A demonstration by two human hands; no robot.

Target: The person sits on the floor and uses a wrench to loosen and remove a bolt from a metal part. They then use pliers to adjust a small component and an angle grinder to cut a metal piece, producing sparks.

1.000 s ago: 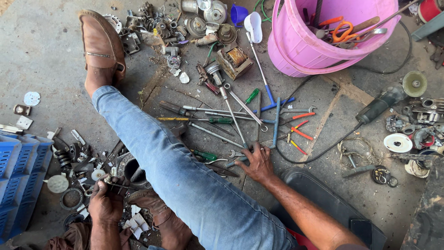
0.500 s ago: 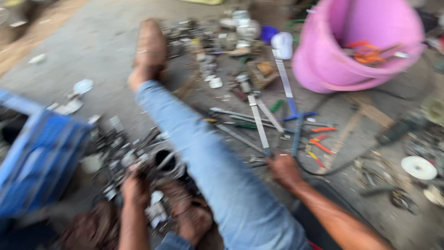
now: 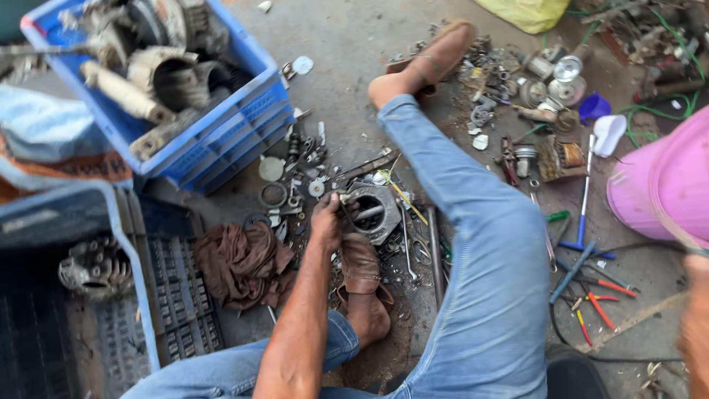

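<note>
On floor at far left, blue crate (image 3: 221, 140) of motor parts now fills view, barely seen before. Left hand (image 3: 326, 220) moved onto round metal housing (image 3: 375, 212), fingers curled on its rim. Right hand (image 3: 694, 325) blurred at right edge, well apart; grip unclear.

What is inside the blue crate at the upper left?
The blue crate holds grimy metal motor housings and cylindrical parts, piled to the rim. Whatever lies beneath that pile, and the crate's floor, is covered.
</note>
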